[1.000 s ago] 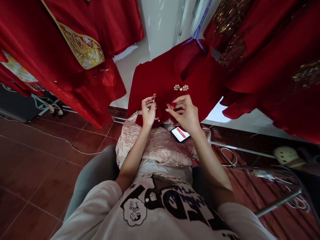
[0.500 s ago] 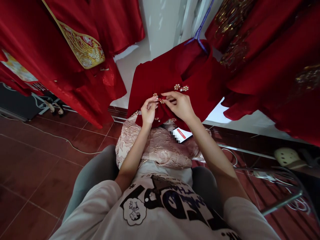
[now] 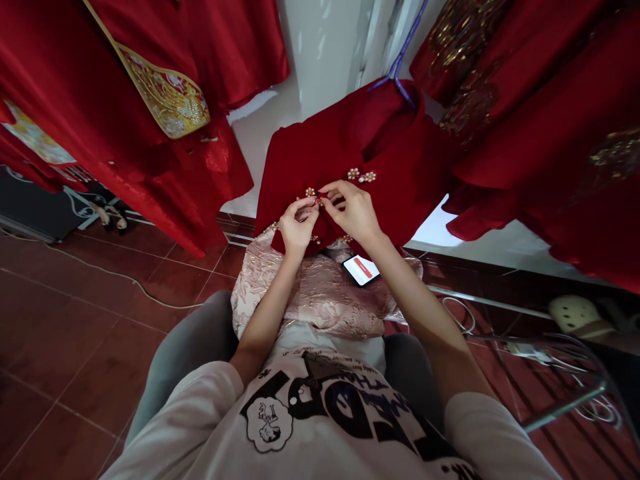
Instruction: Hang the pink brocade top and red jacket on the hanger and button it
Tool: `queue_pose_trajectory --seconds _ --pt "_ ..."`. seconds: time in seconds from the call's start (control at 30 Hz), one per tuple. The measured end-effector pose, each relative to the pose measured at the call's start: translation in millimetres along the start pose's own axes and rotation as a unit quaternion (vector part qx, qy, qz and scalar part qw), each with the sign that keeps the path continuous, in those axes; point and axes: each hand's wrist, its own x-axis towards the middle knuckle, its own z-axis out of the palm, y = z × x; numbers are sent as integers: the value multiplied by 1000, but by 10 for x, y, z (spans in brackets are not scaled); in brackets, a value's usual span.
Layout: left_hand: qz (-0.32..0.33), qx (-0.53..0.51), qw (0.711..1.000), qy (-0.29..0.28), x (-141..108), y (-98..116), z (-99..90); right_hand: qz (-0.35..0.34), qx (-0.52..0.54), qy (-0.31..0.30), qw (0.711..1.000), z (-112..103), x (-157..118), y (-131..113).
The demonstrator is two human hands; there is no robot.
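The left hand (image 3: pixel 299 227) and right hand (image 3: pixel 351 212) have drawn together since the earlier frame, fingertips pinched shut on a beaded fastening (image 3: pixel 312 194) of the red garment (image 3: pixel 300 160), partly hiding it; the garment lies over pink brocade (image 3: pixel 320 300) beside a phone (image 3: pixel 361 270), between hanging red robes (image 3: pixel 60 67).
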Motion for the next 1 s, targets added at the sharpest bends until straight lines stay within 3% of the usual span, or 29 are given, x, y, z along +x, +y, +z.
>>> queue_pose_trajectory --seconds 0.27,0.5,0.63,0.73,0.83,1.0 --pt "42 58 997 8 -36 111 -50 -11 -20 -4 1000 15 -26 10" --pt "69 39 997 -8 27 7 -69 -30 -43 14 999 81 -4 22" --pt "68 52 996 -31 23 -70 -47 -20 10 9 1000 51 -50 57" --pt "74 69 995 -8 -116 -130 -28 3 63 -6 998 -44 -187 113" --pt "85 151 985 11 -345 -223 -46 48 72 -17 996 -189 -369 181" --pt "89 327 940 -35 -601 -444 -147 90 17 -62 994 -411 -529 263"
